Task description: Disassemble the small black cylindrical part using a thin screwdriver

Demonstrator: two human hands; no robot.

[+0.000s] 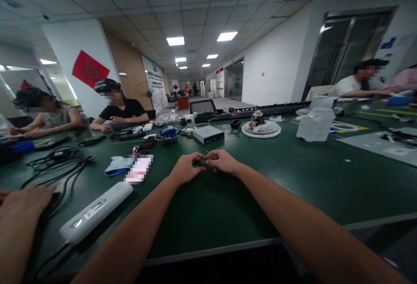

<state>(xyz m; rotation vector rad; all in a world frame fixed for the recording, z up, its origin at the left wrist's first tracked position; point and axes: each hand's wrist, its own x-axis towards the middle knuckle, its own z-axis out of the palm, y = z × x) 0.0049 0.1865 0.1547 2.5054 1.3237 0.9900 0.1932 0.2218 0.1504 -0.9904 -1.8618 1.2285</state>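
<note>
Above the green workbench [208,206], my left hand [187,167] and my right hand [223,161] meet at the middle of the view. Between their fingertips they pinch a small black part [199,162], partly hidden by my fingers. A thin metal pin or wire [210,154] sticks out from near my right fingers, and I cannot tell whether it belongs to the part. Nearest my left hand lie a blue-and-white cloth or pouch [115,165] and a pixelated flat item [139,169].
A co-worker's hand [28,203] rests at lower left beside black cables [55,160] and a long white device [96,212]. Ahead stand a grey box [208,134], a white fan guard [261,129] and a white plastic housing [315,120]. Other people sit along the bench.
</note>
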